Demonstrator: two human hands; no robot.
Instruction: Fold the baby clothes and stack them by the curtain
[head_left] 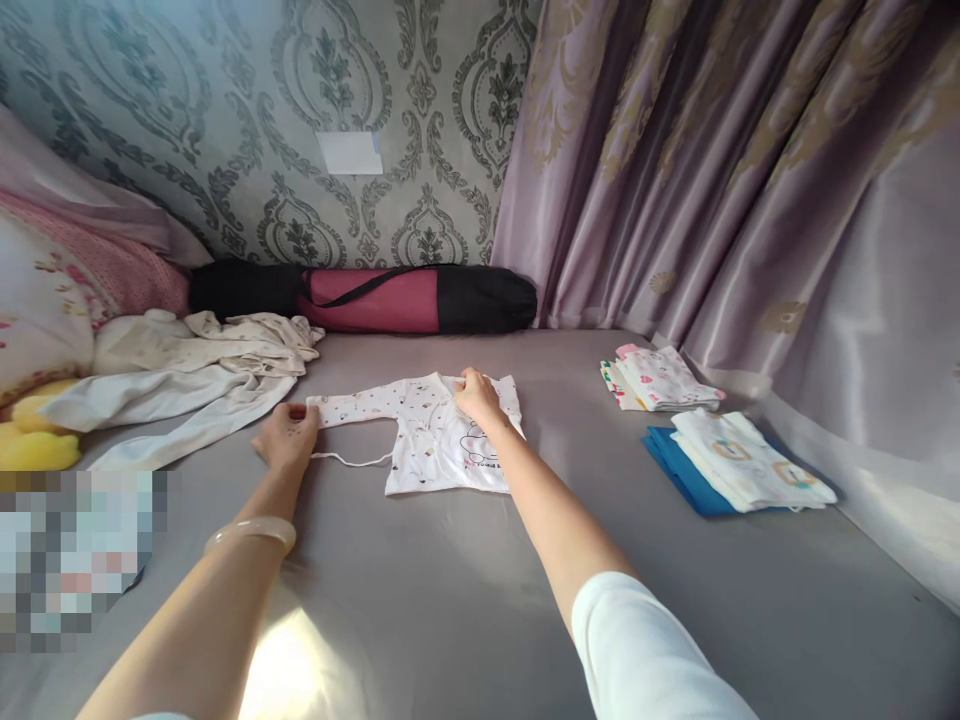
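A small white baby shirt (431, 450) with tiny printed dots and a cartoon print lies flat on the grey bed sheet (465, 600). My left hand (286, 436) pinches the end of its left sleeve, which is stretched out sideways. My right hand (475, 396) presses with closed fingers on the shirt's upper edge near the collar. A thin white tie string trails from the shirt toward my left hand. A pale bangle (251, 532) sits on my left wrist.
A heap of cream clothes (195, 375) lies at the left beside pillows and a yellow toy (34, 435). A red-black roll bag (367, 298) lies along the wall. Folded baby clothes (660, 380) and another stack on blue cloth (739, 462) sit right, by purple curtains (750, 180).
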